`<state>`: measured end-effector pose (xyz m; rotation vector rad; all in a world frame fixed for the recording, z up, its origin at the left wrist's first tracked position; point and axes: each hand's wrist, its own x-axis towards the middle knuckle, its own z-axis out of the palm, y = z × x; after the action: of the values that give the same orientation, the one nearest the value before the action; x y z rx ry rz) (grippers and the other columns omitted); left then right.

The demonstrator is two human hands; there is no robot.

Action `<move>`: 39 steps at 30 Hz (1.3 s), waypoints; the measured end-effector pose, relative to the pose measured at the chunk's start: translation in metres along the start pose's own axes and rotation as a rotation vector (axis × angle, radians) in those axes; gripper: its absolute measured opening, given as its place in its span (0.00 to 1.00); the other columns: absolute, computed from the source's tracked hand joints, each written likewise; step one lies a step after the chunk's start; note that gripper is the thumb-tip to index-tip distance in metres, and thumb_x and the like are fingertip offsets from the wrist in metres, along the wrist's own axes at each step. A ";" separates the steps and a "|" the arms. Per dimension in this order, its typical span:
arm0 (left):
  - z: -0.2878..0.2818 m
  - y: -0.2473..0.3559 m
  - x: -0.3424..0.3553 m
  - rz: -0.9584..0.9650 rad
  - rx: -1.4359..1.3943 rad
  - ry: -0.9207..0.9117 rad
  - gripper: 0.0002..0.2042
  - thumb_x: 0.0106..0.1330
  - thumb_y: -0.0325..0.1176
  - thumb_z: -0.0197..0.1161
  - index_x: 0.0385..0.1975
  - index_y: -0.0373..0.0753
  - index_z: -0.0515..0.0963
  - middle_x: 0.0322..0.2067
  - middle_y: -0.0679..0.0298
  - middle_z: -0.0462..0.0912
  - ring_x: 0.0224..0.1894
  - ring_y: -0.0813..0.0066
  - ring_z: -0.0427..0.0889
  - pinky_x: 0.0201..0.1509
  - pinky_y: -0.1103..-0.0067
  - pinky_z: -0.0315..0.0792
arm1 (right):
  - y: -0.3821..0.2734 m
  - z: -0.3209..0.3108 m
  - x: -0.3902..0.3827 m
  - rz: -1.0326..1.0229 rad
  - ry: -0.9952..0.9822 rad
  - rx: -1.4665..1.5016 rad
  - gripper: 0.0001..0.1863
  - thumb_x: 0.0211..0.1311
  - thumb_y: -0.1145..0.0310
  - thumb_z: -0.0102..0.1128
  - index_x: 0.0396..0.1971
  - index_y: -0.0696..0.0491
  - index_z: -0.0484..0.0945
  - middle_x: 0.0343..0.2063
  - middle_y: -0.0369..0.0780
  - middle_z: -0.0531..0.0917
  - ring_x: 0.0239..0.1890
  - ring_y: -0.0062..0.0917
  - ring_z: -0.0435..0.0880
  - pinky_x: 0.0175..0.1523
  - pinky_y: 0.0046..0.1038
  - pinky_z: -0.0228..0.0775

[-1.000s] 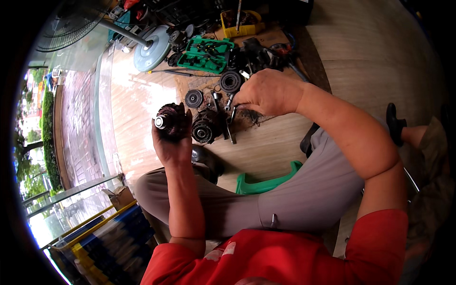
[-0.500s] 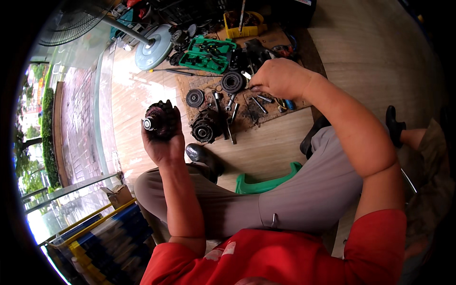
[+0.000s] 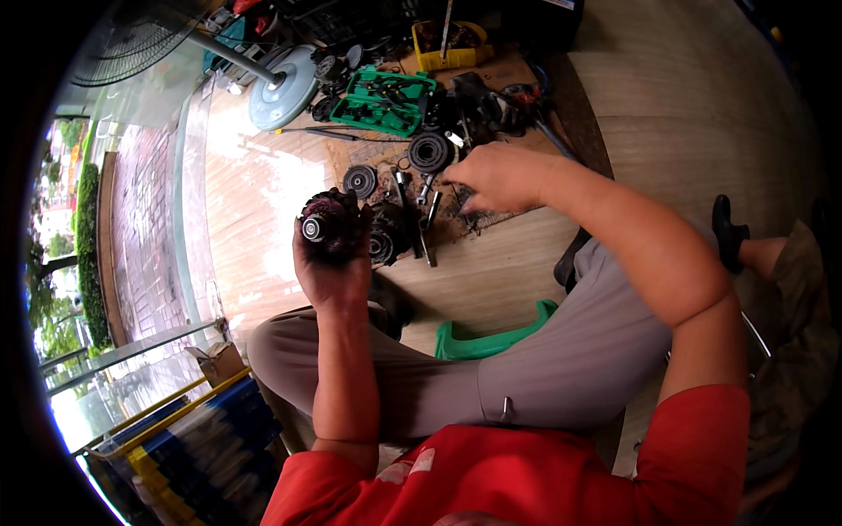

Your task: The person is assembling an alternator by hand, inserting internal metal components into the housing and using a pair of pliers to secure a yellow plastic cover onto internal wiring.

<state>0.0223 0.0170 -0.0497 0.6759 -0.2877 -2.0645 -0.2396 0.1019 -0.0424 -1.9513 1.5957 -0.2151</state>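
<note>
Rotor, dark and ridged, rests in the left hand in the head view, palm beneath and fingers wrapped round it. Bent fingers shape the right hand; whether they pinch anything, I cannot tell. If the left grip slackened, 1 slip could drop the rotor against the round housing just right of that hand; a careless right-hand sweep might knock the wrench beside its fingertips.

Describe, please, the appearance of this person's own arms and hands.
Short red sleeves cover the upper arms and leave the forearms bare. The left hand and the right hand are ungloved, and nothing worn shows at either wrist.
</note>
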 end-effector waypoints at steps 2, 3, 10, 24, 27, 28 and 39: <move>-0.004 -0.004 -0.001 -0.040 0.002 -0.071 0.20 0.69 0.42 0.51 0.53 0.34 0.73 0.52 0.51 0.77 0.57 0.54 0.74 0.65 0.57 0.64 | -0.012 0.000 0.000 -0.024 -0.020 0.042 0.21 0.57 0.64 0.64 0.50 0.53 0.75 0.35 0.50 0.83 0.41 0.43 0.81 0.48 0.40 0.72; -0.003 -0.006 -0.001 -0.062 0.002 -0.107 0.20 0.69 0.43 0.51 0.53 0.35 0.73 0.52 0.52 0.77 0.57 0.54 0.74 0.65 0.56 0.64 | -0.016 0.003 0.001 -0.046 0.011 0.074 0.20 0.57 0.63 0.64 0.49 0.53 0.76 0.35 0.50 0.83 0.41 0.43 0.81 0.47 0.40 0.72; -0.003 -0.021 -0.002 -0.082 0.045 -0.027 0.19 0.69 0.44 0.50 0.52 0.37 0.74 0.51 0.53 0.78 0.57 0.55 0.74 0.64 0.56 0.64 | -0.039 0.015 0.005 -0.212 0.266 0.154 0.13 0.61 0.58 0.59 0.38 0.52 0.79 0.27 0.47 0.82 0.34 0.43 0.82 0.40 0.40 0.73; 0.002 -0.015 0.001 -0.054 0.061 -0.049 0.19 0.69 0.43 0.50 0.51 0.35 0.73 0.50 0.52 0.78 0.57 0.55 0.74 0.65 0.56 0.63 | -0.034 0.024 0.002 -0.152 0.232 -0.042 0.09 0.62 0.62 0.54 0.29 0.50 0.77 0.23 0.46 0.81 0.31 0.44 0.82 0.36 0.43 0.73; 0.003 -0.009 0.001 -0.036 0.058 -0.041 0.19 0.69 0.42 0.50 0.52 0.34 0.73 0.51 0.52 0.78 0.57 0.55 0.74 0.66 0.56 0.63 | -0.033 0.020 0.002 -0.113 0.224 -0.058 0.07 0.62 0.63 0.54 0.31 0.50 0.76 0.25 0.46 0.82 0.32 0.43 0.82 0.36 0.43 0.73; 0.005 -0.006 0.002 -0.019 0.049 -0.034 0.20 0.69 0.42 0.50 0.52 0.34 0.73 0.51 0.51 0.78 0.57 0.55 0.74 0.66 0.56 0.63 | -0.034 0.019 0.002 -0.106 0.222 -0.062 0.07 0.62 0.63 0.54 0.31 0.50 0.76 0.25 0.46 0.82 0.32 0.43 0.82 0.36 0.43 0.73; -0.001 0.013 0.007 -0.018 -0.074 -0.138 0.20 0.68 0.40 0.52 0.52 0.32 0.73 0.52 0.50 0.77 0.59 0.52 0.73 0.67 0.56 0.61 | -0.020 0.014 0.006 -0.059 0.170 -0.143 0.06 0.61 0.65 0.55 0.34 0.50 0.76 0.26 0.45 0.82 0.34 0.42 0.83 0.39 0.42 0.74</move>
<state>0.0294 0.0042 -0.0471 0.4938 -0.2832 -2.1317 -0.2146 0.1034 -0.0446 -2.1405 1.7032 -0.3060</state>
